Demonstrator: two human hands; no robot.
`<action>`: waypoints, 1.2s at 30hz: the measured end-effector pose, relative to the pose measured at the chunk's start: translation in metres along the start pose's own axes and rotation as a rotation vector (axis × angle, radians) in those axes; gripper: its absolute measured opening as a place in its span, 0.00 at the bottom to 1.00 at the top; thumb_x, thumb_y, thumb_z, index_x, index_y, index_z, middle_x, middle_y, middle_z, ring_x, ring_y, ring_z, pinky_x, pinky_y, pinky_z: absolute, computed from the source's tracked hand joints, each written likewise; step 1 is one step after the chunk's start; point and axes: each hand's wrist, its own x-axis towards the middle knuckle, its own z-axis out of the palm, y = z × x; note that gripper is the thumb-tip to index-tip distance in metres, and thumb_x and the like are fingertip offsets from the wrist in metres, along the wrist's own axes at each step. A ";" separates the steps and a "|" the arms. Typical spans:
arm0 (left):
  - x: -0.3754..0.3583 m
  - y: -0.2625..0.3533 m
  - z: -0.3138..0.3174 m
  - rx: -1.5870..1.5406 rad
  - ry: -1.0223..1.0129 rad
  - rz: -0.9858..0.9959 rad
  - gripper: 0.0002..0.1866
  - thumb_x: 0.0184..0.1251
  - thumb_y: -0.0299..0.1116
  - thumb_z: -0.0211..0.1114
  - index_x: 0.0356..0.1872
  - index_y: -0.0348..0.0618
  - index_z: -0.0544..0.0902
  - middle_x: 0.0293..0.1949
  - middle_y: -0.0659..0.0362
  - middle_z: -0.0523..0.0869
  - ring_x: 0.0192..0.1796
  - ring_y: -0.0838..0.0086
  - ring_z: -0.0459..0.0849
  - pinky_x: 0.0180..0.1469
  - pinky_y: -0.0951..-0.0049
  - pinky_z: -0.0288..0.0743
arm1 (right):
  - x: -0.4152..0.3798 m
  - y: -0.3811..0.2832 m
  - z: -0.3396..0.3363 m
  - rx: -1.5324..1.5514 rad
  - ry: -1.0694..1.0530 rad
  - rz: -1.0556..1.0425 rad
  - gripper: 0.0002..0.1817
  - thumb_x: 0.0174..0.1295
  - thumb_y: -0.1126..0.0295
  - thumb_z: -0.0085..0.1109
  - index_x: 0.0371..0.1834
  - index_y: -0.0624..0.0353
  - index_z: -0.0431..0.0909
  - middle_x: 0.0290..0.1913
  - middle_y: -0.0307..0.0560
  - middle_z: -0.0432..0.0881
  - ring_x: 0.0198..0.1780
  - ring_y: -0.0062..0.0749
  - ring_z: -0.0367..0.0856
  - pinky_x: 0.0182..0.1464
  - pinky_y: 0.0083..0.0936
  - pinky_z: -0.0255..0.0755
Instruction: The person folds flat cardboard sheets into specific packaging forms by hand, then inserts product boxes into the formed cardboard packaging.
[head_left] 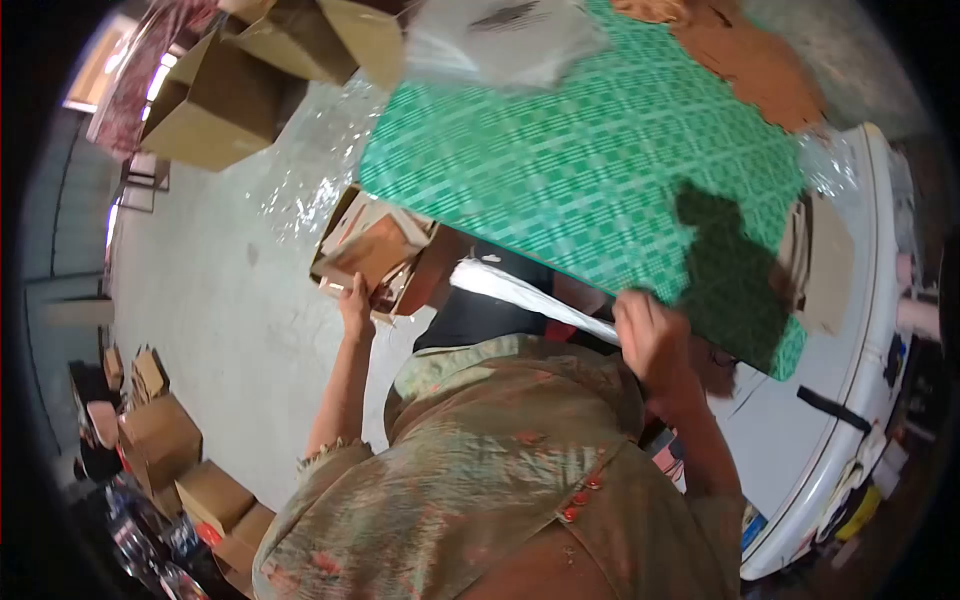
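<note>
My left hand (pixel 355 308) is at the near edge of an open cardboard box (pixel 430 268), its fingers closed on a flat brown piece (pixel 380 252) among papers and packets. My right hand (pixel 648 335) is closed round the narrow end of a white bundled strip (pixel 515 290), beside the near edge of the green checked table (pixel 520 170). The strip's wide end reaches left across my lap toward the box.
Clear plastic bags (pixel 500 40) lie at the table's far edge, brown cloth (pixel 745 65) at the far right. A large open carton (pixel 225 100) stands far left; closed boxes (pixel 160 440) are stacked lower left. A white-rimmed surface (pixel 800 460) is on the right.
</note>
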 end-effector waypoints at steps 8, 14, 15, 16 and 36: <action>0.025 0.033 -0.012 0.073 0.009 -0.048 0.19 0.72 0.56 0.60 0.40 0.50 0.77 0.32 0.62 0.83 0.34 0.71 0.87 0.32 0.71 0.73 | -0.057 -0.012 0.016 0.019 -0.106 0.270 0.11 0.61 0.60 0.63 0.33 0.56 0.79 0.26 0.49 0.80 0.32 0.51 0.81 0.35 0.44 0.74; 0.033 -0.011 -0.025 0.293 0.031 -0.129 0.29 0.71 0.56 0.59 0.63 0.46 0.73 0.55 0.56 0.81 0.48 0.68 0.84 0.42 0.65 0.78 | -0.116 0.055 0.003 -0.756 -0.317 0.431 0.15 0.62 0.58 0.58 0.46 0.55 0.79 0.40 0.53 0.82 0.46 0.50 0.81 0.49 0.55 0.69; 0.030 -0.019 -0.024 0.319 -0.020 -0.084 0.27 0.73 0.53 0.60 0.62 0.45 0.74 0.54 0.56 0.81 0.48 0.68 0.84 0.43 0.69 0.78 | -0.123 0.057 0.001 -0.788 -0.266 0.396 0.16 0.62 0.57 0.58 0.46 0.55 0.79 0.40 0.54 0.82 0.46 0.49 0.81 0.48 0.57 0.69; 0.021 -0.021 -0.021 0.347 -0.071 -0.043 0.25 0.74 0.50 0.60 0.62 0.44 0.74 0.53 0.56 0.82 0.47 0.69 0.84 0.43 0.72 0.78 | -0.129 0.060 0.001 -0.819 -0.222 0.361 0.16 0.61 0.57 0.59 0.47 0.55 0.79 0.39 0.54 0.82 0.46 0.49 0.81 0.48 0.58 0.69; -0.127 0.123 0.173 0.844 -0.891 0.998 0.12 0.61 0.28 0.68 0.45 0.39 0.85 0.43 0.48 0.82 0.50 0.48 0.77 0.54 0.53 0.70 | -0.084 0.018 0.006 -0.108 -0.167 0.325 0.08 0.59 0.65 0.57 0.38 0.53 0.83 0.28 0.46 0.83 0.30 0.47 0.82 0.35 0.44 0.73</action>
